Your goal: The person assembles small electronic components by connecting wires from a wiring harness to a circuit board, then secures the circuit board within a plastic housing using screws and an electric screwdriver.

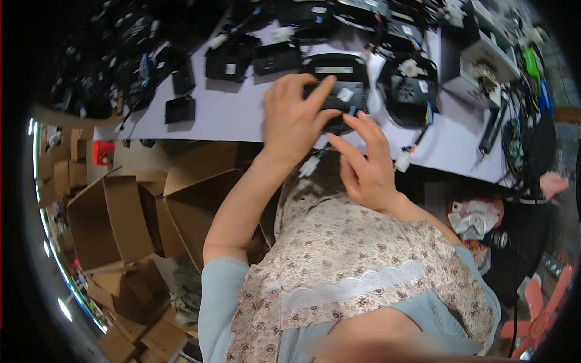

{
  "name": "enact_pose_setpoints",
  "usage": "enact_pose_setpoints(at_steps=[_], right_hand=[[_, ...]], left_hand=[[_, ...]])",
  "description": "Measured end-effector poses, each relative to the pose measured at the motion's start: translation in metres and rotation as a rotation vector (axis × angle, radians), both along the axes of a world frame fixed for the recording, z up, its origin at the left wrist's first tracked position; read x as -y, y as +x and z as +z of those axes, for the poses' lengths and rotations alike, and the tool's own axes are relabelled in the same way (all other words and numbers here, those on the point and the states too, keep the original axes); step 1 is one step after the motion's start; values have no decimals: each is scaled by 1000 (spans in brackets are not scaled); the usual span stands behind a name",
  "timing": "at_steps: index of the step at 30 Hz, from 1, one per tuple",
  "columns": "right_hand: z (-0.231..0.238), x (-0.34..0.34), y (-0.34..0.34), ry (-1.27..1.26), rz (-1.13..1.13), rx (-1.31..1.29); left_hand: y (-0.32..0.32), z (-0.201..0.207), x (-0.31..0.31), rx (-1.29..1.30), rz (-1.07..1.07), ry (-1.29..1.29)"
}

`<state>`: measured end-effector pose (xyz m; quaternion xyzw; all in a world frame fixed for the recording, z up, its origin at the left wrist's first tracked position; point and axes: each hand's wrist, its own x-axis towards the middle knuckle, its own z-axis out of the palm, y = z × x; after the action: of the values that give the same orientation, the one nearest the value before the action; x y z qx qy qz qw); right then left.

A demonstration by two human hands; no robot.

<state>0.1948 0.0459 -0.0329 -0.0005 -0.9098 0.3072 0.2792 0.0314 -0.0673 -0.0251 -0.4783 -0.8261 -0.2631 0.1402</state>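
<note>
Well to the left of a curved black unit (348, 85) stand open cardboard boxes (128, 212); nearer it lies a small black box (180, 110). Over the unit's left part rests the person's left hand (292, 115), thumb and forefinger spread apart; whether they clamp it cannot be told. Near its lower edge the right hand (370, 172) bends its fingers, their grip unclear. Just right of the unit lies a similar black housing (407, 94), and farther right an open white carton (469, 88).
</note>
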Motion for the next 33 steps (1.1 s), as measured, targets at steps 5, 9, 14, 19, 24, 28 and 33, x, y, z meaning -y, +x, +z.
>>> enact_pose_setpoints(at_steps=[5,9,14,19,24,28,33], right_hand=[[5,6,9,14,123,-143],[11,12,-4,-14,278,-277],[20,32,-32,-116,570,-212],[27,95,-107,-122,554,-96],[14,144,-172,43,296,-78],[5,153,-208,13,232,-91],[-15,167,-238,88,217,-39]], left_hand=[[-17,-5,-25,10,-57,81],[-16,8,6,83,1,193],[-78,16,121,-146,592,264],[-181,13,227,-225,958,57],[-268,10,259,-351,1190,1],[-283,22,222,-292,854,-160],[-306,20,205,-210,912,-194]])
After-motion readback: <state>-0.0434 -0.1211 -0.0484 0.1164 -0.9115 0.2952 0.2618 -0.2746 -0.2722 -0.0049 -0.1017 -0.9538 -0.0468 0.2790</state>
